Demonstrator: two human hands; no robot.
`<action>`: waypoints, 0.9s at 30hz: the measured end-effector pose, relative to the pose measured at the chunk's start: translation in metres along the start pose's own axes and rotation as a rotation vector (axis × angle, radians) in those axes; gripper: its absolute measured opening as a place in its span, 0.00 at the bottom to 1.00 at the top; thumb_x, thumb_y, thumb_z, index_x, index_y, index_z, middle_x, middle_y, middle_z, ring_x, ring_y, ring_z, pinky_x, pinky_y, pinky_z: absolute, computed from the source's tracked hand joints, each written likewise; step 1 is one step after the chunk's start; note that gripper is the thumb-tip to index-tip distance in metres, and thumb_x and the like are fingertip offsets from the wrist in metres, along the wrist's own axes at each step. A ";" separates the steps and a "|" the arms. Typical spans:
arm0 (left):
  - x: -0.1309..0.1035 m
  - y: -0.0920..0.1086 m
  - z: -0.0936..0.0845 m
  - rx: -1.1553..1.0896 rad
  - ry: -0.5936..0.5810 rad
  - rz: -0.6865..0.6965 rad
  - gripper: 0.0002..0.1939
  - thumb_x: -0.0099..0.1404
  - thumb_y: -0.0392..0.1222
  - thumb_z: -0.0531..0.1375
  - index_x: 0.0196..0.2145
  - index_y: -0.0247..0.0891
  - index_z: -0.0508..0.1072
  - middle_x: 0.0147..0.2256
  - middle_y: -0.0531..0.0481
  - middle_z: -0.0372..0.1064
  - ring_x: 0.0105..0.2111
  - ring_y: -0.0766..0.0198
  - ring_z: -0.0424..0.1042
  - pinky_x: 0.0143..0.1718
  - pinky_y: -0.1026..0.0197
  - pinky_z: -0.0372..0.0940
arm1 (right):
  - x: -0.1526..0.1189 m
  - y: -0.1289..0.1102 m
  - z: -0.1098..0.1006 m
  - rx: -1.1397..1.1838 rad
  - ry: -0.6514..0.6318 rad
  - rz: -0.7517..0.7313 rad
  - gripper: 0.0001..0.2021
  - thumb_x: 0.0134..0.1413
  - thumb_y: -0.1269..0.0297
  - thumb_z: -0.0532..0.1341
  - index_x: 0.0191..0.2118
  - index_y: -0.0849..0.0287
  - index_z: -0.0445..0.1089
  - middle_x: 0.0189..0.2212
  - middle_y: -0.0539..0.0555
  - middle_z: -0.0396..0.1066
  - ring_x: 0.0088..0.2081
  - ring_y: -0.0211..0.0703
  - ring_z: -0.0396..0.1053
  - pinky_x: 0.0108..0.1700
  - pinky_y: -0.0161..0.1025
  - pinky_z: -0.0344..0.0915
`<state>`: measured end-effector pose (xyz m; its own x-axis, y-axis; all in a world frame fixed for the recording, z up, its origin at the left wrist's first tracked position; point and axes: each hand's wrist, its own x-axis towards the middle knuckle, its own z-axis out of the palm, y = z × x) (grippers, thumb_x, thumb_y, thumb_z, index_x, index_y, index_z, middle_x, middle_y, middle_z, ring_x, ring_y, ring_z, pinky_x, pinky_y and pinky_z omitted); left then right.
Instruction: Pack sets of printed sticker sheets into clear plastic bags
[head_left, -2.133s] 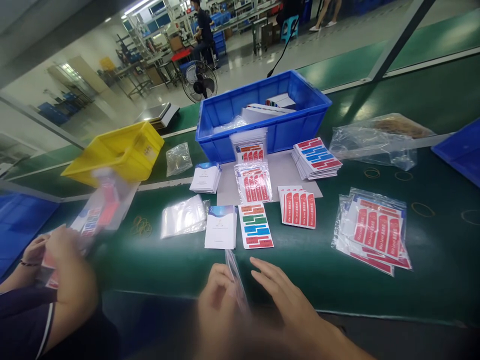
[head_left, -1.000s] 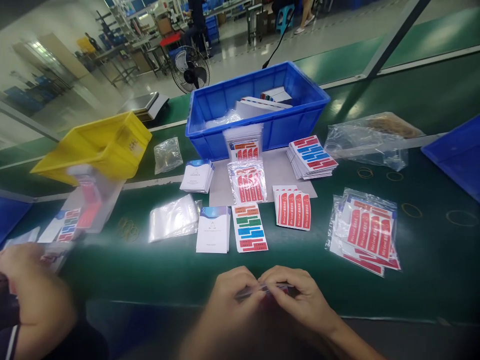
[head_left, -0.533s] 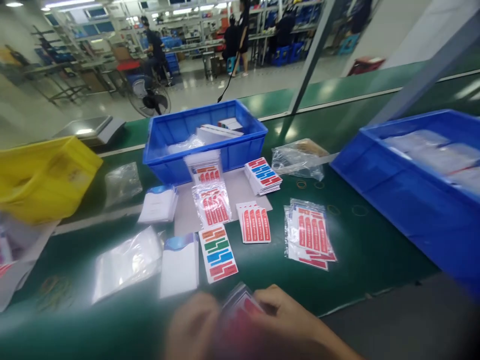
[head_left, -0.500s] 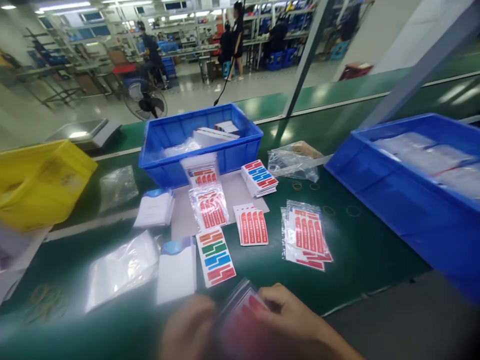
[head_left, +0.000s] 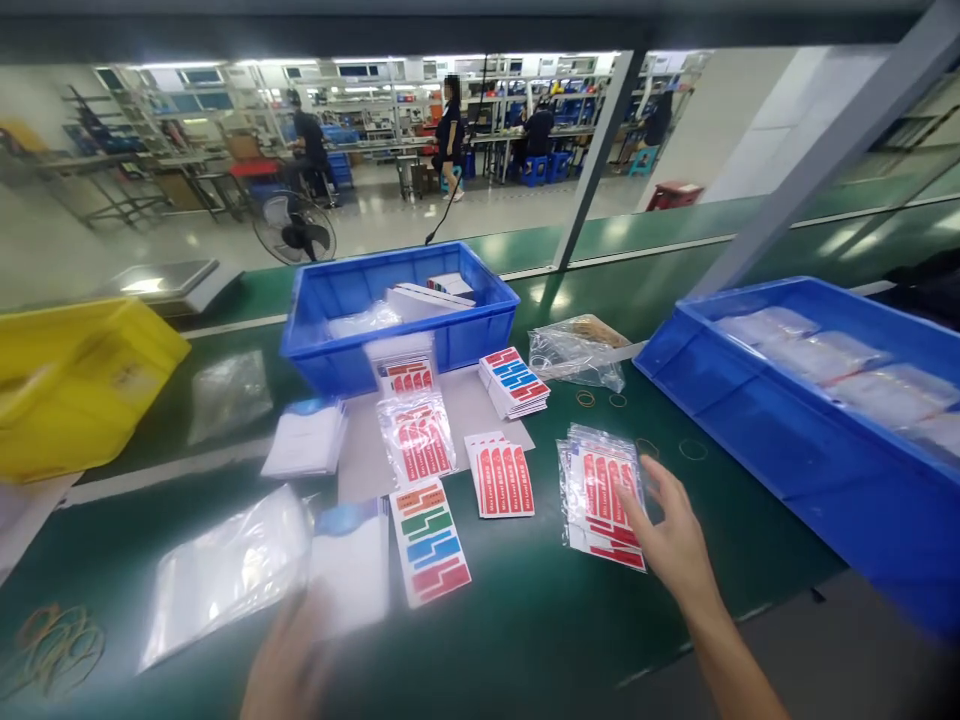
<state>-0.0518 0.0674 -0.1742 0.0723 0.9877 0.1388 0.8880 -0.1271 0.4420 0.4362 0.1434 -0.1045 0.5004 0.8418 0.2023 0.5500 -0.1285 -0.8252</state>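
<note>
My right hand is at the pile of bagged sticker sheets, fingers and thumb apart. Its thumb lies over the pile's right edge, and nothing is gripped in it. Smeared by motion, my left hand is low in the view, by the near stack of white booklets and the clear plastic bags; its fingers cannot be made out. Between the hands lie a multicoloured sticker sheet and a fanned stack of red sticker sheets.
A blue bin stands behind the stacks, a larger blue bin at right, a yellow bin at left. Rubber bands lie at lower left. Farther back are a stack of blue-and-red sheets and more booklets.
The bagged red sheet that was between both hands is out of them. My right hand moved right to the bagged pile and opened; my left hand moved left towards the booklets. The view tilted up.
</note>
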 end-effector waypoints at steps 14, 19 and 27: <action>-0.003 0.024 -0.015 0.100 0.048 0.137 0.19 0.68 0.36 0.54 0.53 0.48 0.74 0.53 0.50 0.73 0.57 0.47 0.67 0.52 0.44 0.71 | -0.076 -0.081 0.113 -0.335 -0.960 -1.065 0.24 0.60 0.67 0.61 0.62 0.63 0.62 0.62 0.62 0.64 0.65 0.61 0.55 0.60 0.60 0.63; -0.024 0.031 -0.027 -0.114 0.203 0.007 0.21 0.67 0.35 0.55 0.56 0.48 0.71 0.55 0.50 0.71 0.54 0.55 0.71 0.56 0.55 0.68 | -0.076 -0.073 0.112 -0.113 -0.788 -1.069 0.15 0.64 0.74 0.53 0.53 0.59 0.71 0.50 0.56 0.77 0.56 0.54 0.70 0.52 0.52 0.74; -0.032 0.063 -0.040 -0.408 0.241 -0.182 0.14 0.67 0.41 0.58 0.49 0.46 0.77 0.55 0.46 0.71 0.55 0.53 0.70 0.56 0.50 0.66 | -0.078 -0.104 0.094 0.161 -0.287 -0.437 0.14 0.64 0.69 0.56 0.51 0.53 0.72 0.44 0.51 0.79 0.43 0.46 0.79 0.45 0.40 0.78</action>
<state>-0.0165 0.0246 -0.1150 -0.2167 0.9540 0.2073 0.6230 -0.0283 0.7817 0.2770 0.1407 -0.0843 0.0338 0.9110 0.4110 0.5453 0.3278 -0.7715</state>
